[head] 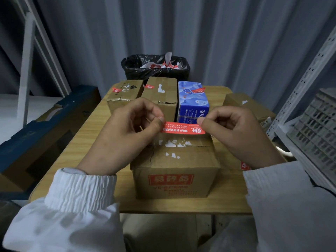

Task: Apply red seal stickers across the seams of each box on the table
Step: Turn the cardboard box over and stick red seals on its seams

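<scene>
Red seal sticker (182, 128) looked thin, light and limp, with a tacky underside, so it would probably curl, fold onto itself or cling to skin if allowed to go slack. The sensible hold was by its two short ends, kept taut, with little fingertip on the glue. It was a long, narrow band, bright red-orange, with rows of small white characters and a bolder white mark towards its right end.

It was held level in the air over the far part of the near cardboard box (174, 166), apparently not yet stuck down. The left hand (125, 135) pinched its left end between thumb and forefinger, the other fingers curled in. The right hand (236, 135) pinched the right end in the same way.

Beneath it the top seam (190, 145) appeared to run left to right, with white scraps of torn label around it. A red printed panel marked the box's near face.

Farther back on the wooden table (98, 142) stood the left brown carton (123, 95), the middle brown carton (160, 91) and a blue tissue carton (193, 99), each with a red sticker on top. Another carton (243, 102) lay at the far right. Beyond the table a black-lined bin (156, 68) held white backing scraps
</scene>
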